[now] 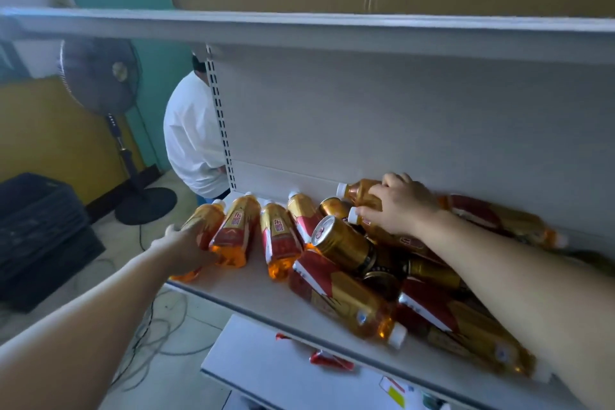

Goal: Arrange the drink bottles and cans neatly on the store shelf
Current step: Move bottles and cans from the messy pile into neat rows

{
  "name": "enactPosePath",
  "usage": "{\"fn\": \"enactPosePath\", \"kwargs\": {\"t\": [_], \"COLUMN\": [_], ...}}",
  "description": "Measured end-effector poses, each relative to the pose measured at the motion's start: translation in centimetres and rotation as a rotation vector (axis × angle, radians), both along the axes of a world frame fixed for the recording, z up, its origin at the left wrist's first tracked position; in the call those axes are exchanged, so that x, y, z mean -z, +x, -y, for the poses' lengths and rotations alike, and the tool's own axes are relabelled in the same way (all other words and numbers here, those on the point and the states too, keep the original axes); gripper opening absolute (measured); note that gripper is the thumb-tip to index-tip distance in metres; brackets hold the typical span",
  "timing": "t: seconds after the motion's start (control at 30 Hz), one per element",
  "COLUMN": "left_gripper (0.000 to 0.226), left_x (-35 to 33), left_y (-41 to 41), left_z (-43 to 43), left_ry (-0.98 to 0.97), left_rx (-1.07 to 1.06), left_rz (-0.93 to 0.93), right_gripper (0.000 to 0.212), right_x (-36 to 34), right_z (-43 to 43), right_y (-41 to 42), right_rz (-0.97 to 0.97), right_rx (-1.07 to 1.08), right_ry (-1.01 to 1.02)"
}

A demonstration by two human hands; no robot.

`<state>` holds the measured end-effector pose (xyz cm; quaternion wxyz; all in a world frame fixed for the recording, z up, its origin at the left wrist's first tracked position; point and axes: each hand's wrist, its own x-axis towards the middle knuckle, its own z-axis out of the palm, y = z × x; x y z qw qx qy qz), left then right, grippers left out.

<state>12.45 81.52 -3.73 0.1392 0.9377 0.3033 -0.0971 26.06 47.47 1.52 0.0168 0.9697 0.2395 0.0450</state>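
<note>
White store shelf (253, 289) loaded with a row of four orange drink bottles (279, 236) lying side by side at its left end, presumably the tidy part so far, and a jumbled heap of bottles and gold cans (342, 243) to the right. Left hand (188, 248) wrapped around the outermost bottle (204, 223) of the row at the shelf edge, likely squaring it up; right hand (399, 206) closed over a bottle (357, 191) at the back wall, probably to pull it from the heap. Fingertips of both hidden, heap's far right end blurred and partly covered by the forearm.

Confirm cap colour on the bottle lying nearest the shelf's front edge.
White. The cap on that orange-drink bottle shows best in the head view.
</note>
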Motion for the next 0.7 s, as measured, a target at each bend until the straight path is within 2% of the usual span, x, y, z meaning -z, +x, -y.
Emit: {"fn": "enactPosePath", "kwargs": {"t": [0.1,0.23,0.37,0.5,0.57,0.63,0.7], "left_gripper": [0.085,0.076,0.070,0.068,0.067,0.057,0.045], "left_x": [0.9,1.7,2.0,-0.2,-1.8,-3.5,-5.1], "left_y": [-0.4,-0.1,-0.6,-1.2,-1.3,-1.5,-1.9], "left_z": [0.1,-0.2,0.7,2.3,3.5,5.4,7.8], "left_ry": [0.051,-0.004,-0.060,-0.163,-0.400,-0.765,-1.137], "left_rx": [-0.058,-0.147,-0.309,-0.430,-0.442,-0.432,-0.366], "left_rz": [-0.014,0.111,0.352,0.701,0.949,1.155,1.198], "right_gripper": [0.074,0.081,0.081,0.073,0.075,0.078,0.076], "right_x": [-0.1,0.2,0.1,0.0,-1.1,-2.8,-4.9], "right_z": [0.4,1.0,1.1,1.4,1.8,2.3,2.9], "right_y": [-0.7,-1.2,-1.7,-2.5,-2.7,-3.1,-4.0], "right_rz": [-0.036,-0.092,-0.107,-0.037,0.035,0.065,0.050], "right_rx": [-0.016,0.012,-0.018,0.018,0.047,0.071,0.046], "right_ry": [-0.113,-0.172,-0.247,-0.106,0.039,0.256,0.492]}}
